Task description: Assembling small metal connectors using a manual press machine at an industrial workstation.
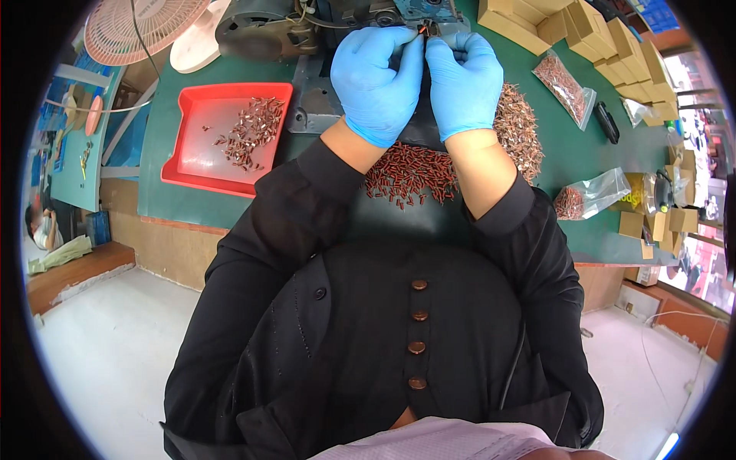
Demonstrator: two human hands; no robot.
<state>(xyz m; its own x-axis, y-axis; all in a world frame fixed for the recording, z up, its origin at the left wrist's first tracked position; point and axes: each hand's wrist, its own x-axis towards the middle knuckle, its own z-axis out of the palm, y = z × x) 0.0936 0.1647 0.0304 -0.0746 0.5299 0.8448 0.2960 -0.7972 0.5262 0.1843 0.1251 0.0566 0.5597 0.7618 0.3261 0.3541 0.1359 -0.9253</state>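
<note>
Blue-gloved hands [377,88] at the machine [310,100] — yellow packet [636,184] shows dark lettering [630,196].

1. This place looks like a small workshop for hand assembly, because a long green work table [184,204] carries metal equipment and very many loose parts.
2. At 11 to 12 o'clock stands a dark metal machine [314,92], with a cylinder like a motor [253,34] near it.
3. Small copper-coloured pieces lie in heaps [410,172] around the centre, and others are in a red tray [211,184] at 10 o'clock.
4. Clear bags of small pieces [563,83] are between 2 and 3 o'clock; cardboard boxes [602,38] are stacked between 1 and 2.
5. A fan [138,27] is between 10 and 11 o'clock, and a second table [74,169] is near 9.
</note>
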